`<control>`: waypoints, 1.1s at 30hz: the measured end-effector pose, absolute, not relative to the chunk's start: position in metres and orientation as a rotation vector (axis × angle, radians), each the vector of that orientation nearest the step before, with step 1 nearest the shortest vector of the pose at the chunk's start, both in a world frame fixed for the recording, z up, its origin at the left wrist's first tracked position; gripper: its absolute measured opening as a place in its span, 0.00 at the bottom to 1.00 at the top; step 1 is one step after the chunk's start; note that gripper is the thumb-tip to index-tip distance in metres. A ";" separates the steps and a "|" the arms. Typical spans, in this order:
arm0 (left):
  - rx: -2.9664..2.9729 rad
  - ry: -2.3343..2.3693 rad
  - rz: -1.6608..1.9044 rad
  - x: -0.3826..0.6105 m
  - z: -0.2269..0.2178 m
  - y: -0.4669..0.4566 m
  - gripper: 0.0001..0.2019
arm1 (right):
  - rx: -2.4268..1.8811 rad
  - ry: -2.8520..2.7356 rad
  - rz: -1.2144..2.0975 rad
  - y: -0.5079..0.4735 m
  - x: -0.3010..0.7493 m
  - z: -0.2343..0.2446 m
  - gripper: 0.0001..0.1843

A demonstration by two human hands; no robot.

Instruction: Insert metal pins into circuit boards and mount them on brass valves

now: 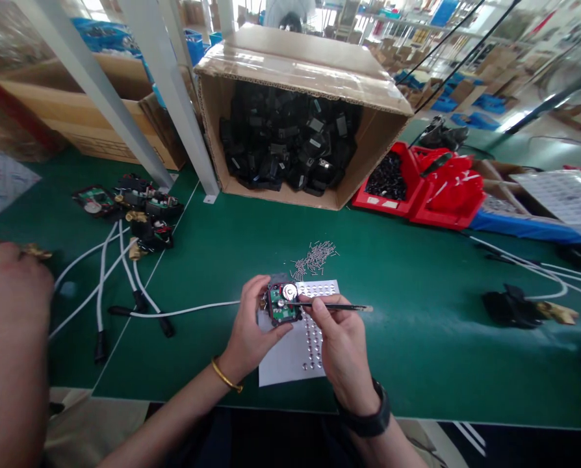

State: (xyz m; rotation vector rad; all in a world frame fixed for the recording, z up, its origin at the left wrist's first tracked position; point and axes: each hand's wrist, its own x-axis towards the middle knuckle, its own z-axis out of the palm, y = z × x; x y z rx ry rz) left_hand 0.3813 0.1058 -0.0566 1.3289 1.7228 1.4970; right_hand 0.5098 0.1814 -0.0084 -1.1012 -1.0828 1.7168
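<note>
Head camera looks down over the bench (417,273)

A single view looks from the person's head, above the bench's near edge, facing forward and down. The left hand (249,325) and right hand (342,335) are near it, just below the middle; the cardboard box (295,49) stands farther off, toward the far edge, and the room (485,71) beyond opens along the top

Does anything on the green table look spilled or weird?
Maybe the small metal pins: they lie in a loose, scattered heap straight on the green table, beyond the white sheet, with stray ones around the edges. That looks spilled, but someone may have poured them on purpose.
</note>
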 end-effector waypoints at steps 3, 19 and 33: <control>1.523 1.747 1.526 0.382 -0.057 0.105 0.29 | -1.108 -1.199 1.634 0.177 0.509 -0.010 0.06; 1.780 1.891 1.459 0.373 -0.073 0.104 0.22 | -1.327 -2.253 0.283 0.412 0.427 0.020 0.13; 1.290 1.805 1.397 0.373 -0.066 0.106 0.41 | -1.371 -2.448 1.121 0.373 0.588 0.007 0.23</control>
